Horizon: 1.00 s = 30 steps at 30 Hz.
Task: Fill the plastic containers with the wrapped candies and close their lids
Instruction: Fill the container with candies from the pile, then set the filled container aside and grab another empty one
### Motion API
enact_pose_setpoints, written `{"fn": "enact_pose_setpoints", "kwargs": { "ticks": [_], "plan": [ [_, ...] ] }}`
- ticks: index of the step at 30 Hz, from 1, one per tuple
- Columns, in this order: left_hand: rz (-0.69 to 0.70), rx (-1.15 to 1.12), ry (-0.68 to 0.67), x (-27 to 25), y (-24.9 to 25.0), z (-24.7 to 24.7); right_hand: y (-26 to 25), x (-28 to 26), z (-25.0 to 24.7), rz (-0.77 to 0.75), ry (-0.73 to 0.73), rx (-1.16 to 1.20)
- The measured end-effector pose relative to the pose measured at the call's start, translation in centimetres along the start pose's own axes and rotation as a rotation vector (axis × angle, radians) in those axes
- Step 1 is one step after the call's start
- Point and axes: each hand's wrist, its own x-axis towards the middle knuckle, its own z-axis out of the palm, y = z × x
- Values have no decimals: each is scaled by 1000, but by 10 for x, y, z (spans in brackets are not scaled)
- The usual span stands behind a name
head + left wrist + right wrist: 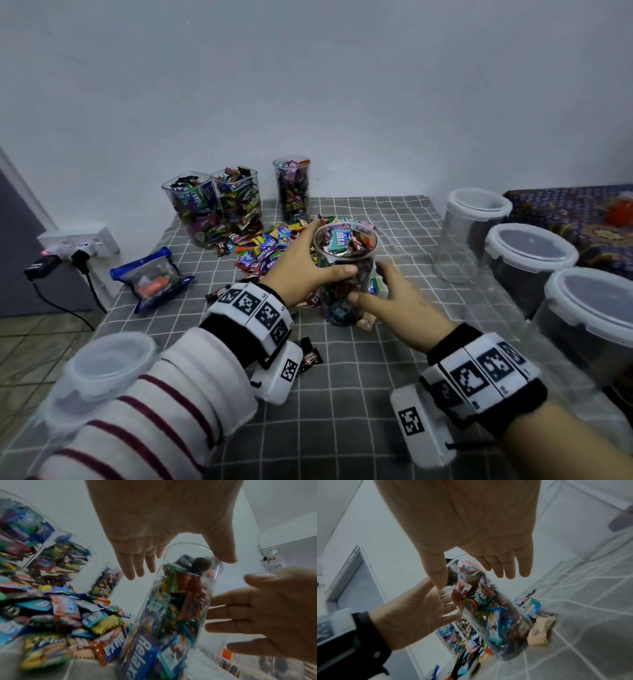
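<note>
A clear, lidless plastic container point(344, 267) point(175, 608) point(488, 608) packed with wrapped candies stands mid-table on the grey checked cloth point(342, 394). My left hand point(305, 260) point(154, 534) clasps it from the left. Its thumb lies across the front wall and its fingers reach round the far side. My right hand point(387, 294) point(471, 534) is at the container's lower right, fingers straight and touching the wall, thumb near the front. Loose wrapped candies point(263, 246) are piled just behind and left of it.
Three filled lidless containers point(191, 205) point(238, 198) point(293, 188) stand at the back by the wall. Three lidded empty containers point(476, 233) point(527, 263) point(589, 315) line the right edge. Another lidded one point(102, 366) is near left. A blue pouch point(154, 277) lies left.
</note>
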Motion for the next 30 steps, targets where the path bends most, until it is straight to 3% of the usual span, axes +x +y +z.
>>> {"fn": "enact_pose_setpoints", "kwargs": {
  "ticks": [3, 7, 11, 22, 30],
  "plan": [
    [12, -114, -13, 0, -4, 5, 11, -20, 1, 55, -78, -153],
    [-2, -195, 19, 2, -8, 15, 22, -42, 4, 194, -227, -538],
    [-19, -212, 77, 4, -11, 20, 34, -54, 10, 268, -263, -721],
    [8, -216, 206, -6, -12, 17, 57, -68, 37, 218, -131, -866],
    [-2, -211, 386, -7, -21, -26, 52, -68, 39, 244, -135, -868]
  ]
}}
